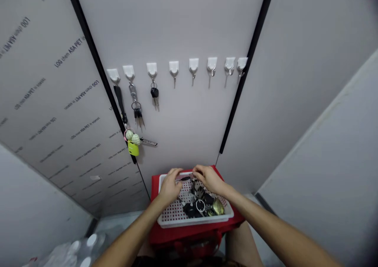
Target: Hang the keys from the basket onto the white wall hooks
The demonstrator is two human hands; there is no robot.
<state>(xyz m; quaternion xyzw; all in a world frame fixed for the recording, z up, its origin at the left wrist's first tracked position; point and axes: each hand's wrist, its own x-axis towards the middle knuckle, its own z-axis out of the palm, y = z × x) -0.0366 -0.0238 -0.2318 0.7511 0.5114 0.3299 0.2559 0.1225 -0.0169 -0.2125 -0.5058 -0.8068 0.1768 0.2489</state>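
Observation:
A white plastic basket (pixel 169 223) with a perforated bottom holds several keys (pixel 198 189), black key fobs (pixel 190 210), a white ring (pixel 200 206) and a gold-coloured round piece (pixel 218 206). My left hand (pixel 170 186) is over the basket's left side, thumb and fingers apart with nothing seen between them. Between my hands a slim black item (pixel 185 178) lies near the back rim. Above the keys at the back right, my right hand (pixel 209 178) has curved fingers, with a gap between forefinger and thumb. Whether its fingertips touch the keys I cannot tell.
Under the basket is a red bag (pixel 186 235). A row of white adhesive hooks (pixel 174 67) runs along the wall; the three leftmost carry a lanyard with a yellow-green tag (pixel 133 148), a key bunch (pixel 138 113) and another key set (pixel 154 95). Plastic bottles (pixel 91 241) stand lower left.

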